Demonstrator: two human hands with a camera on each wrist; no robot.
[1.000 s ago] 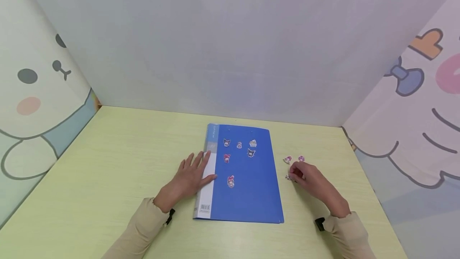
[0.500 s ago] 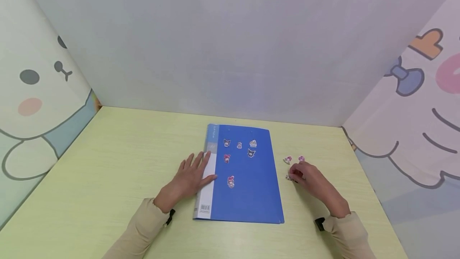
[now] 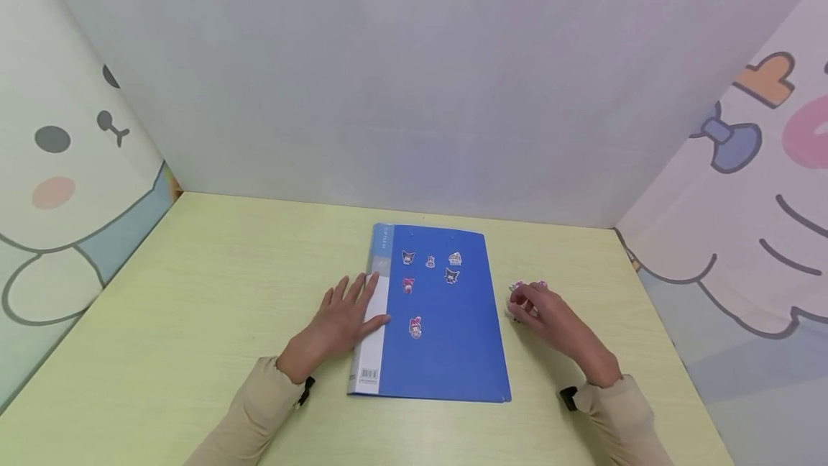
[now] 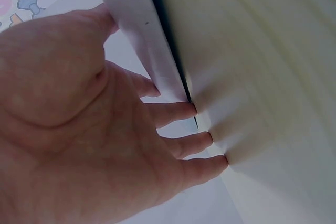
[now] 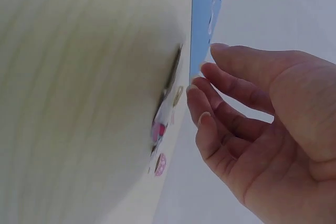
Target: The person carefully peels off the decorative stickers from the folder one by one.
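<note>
A blue folder [image 3: 446, 351] with a white-and-blue spine lies on the table in the head view. Several small cartoon stickers are on its cover, among them a pink one [image 3: 415, 328] and a dark one [image 3: 451, 276]. My left hand [image 3: 336, 318] rests flat with spread fingers over the folder's spine; in the left wrist view its fingertips touch the table and spine edge. My right hand [image 3: 550, 315] hovers right of the folder, fingers loosely bent, thumb and index tips apart with nothing visible between. Below it lie loose stickers [image 5: 159, 130], partly hidden by the hand in the head view.
The pale yellow-green table [image 3: 226, 286] extends to both sides of the folder. A grey-white curtain [image 3: 401, 92] stands behind it, with cartoon-printed panels [image 3: 744, 236] at left and right.
My right hand has shifted slightly left and its fingers have loosened, now covering more of the loose stickers. My left hand and the folder have not moved.
</note>
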